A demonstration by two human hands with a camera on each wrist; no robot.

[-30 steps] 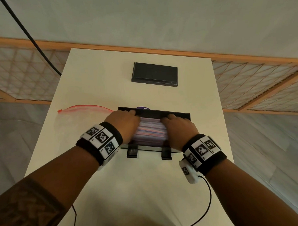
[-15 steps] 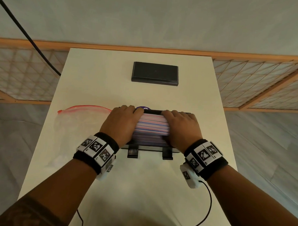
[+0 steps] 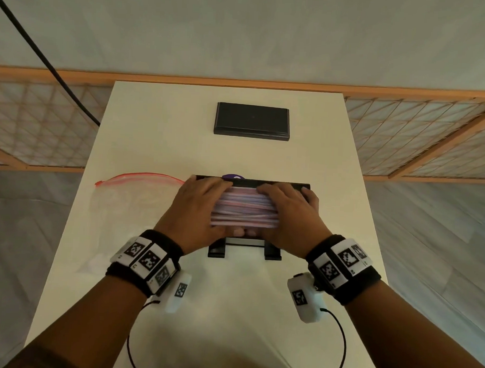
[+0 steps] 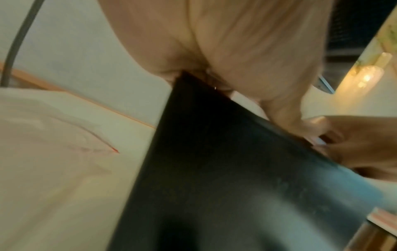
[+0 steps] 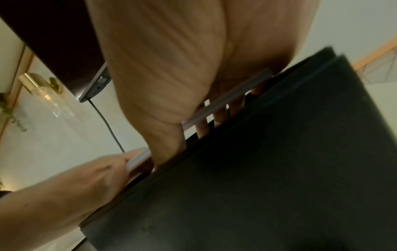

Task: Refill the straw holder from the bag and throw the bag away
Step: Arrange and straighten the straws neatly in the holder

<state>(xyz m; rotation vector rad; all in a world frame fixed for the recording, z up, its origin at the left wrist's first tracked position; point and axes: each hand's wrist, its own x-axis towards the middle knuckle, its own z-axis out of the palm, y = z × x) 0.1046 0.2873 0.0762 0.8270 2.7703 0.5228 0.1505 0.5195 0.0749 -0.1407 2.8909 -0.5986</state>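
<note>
Both hands are wrapped around a thick bundle of straws (image 3: 244, 210), pink and pale blue, lying crosswise in the middle of the frame. The left hand (image 3: 197, 209) has its fingers curled over the bundle's left end and the right hand (image 3: 288, 213) does the same at the right end — thumbs tucked under the near edge, almost meeting. The bundle sits right over the black straw holder (image 3: 305, 185), whose far rim and two front feet show above and below the hands; whether the straws have settled fully inside I cannot tell. In the right wrist view a single straw (image 5: 227, 98) crosses the fingers just above the holder's dark wall (image 5: 279, 161).

The clear bag (image 3: 118, 203), with its red zip strip, lies flat at centre left of the frame, just beside the left hand and touching neither hand. A flat black box (image 3: 252, 120) rests in the upper middle, well apart from the holder, on the cream table (image 3: 230, 308). A small purple thing (image 3: 232, 176) peeks out behind the holder's far rim — too hidden to name.
</note>
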